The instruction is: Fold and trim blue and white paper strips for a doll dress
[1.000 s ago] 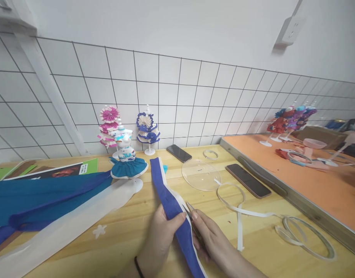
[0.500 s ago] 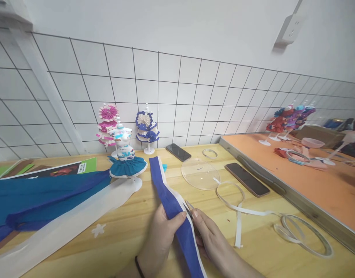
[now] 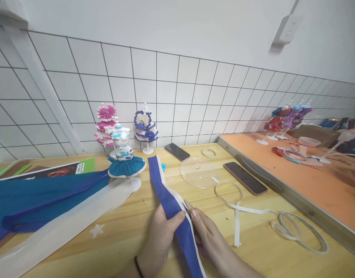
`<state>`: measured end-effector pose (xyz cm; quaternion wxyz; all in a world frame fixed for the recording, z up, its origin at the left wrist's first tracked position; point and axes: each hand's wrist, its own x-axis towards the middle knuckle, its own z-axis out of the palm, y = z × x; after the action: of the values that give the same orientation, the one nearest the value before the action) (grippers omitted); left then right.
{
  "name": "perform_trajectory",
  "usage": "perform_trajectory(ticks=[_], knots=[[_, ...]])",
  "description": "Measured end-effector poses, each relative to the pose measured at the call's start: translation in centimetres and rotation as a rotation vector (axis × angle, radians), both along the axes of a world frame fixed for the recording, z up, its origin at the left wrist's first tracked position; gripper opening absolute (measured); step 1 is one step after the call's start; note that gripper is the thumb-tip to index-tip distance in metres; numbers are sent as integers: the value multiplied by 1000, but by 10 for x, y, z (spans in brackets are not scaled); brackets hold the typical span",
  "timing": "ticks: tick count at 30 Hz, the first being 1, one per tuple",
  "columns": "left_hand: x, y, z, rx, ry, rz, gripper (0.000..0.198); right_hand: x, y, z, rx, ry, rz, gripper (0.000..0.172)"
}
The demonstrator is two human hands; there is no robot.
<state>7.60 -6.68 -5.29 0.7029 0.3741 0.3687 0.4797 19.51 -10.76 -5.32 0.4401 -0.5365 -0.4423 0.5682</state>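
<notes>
A long purple strip with a white edge [image 3: 173, 204] runs from mid-table down to the bottom of the view. My left hand [image 3: 163, 239] pinches it, thumb on top. My right hand [image 3: 208, 235] grips scissors [image 3: 187, 204], whose blades lie at the white edge; their handles are mostly hidden by the fingers. To the left stands a small white mannequin [image 3: 121, 144] in a teal skirt [image 3: 127, 166]. Teal cloth [image 3: 50, 193] and a long white strip [image 3: 64, 226] stretch left from near it.
Two decorated stands, pink [image 3: 106, 125] and purple-white [image 3: 145, 129], are at the wall. Right of the strip lie a clear disc [image 3: 199, 173], two phones [image 3: 177, 151] [image 3: 245, 177] and white ribbon loops [image 3: 301, 231]. An orange-topped table [image 3: 281, 170] holds more dressed stands.
The view has shifted slightly, so the table items sit a little further left. Both hands keep nearly the same pose on the strip and scissors.
</notes>
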Motion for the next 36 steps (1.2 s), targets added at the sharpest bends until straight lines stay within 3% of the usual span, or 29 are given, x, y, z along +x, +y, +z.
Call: perform_trajectory(ticks=[19, 36], knots=[[-1, 0, -4, 18, 8, -11, 26, 0, 2, 1, 5, -8, -1, 41], [-2, -1, 7, -73, -73, 9, 28, 0, 4, -2, 83, -42, -16, 37]])
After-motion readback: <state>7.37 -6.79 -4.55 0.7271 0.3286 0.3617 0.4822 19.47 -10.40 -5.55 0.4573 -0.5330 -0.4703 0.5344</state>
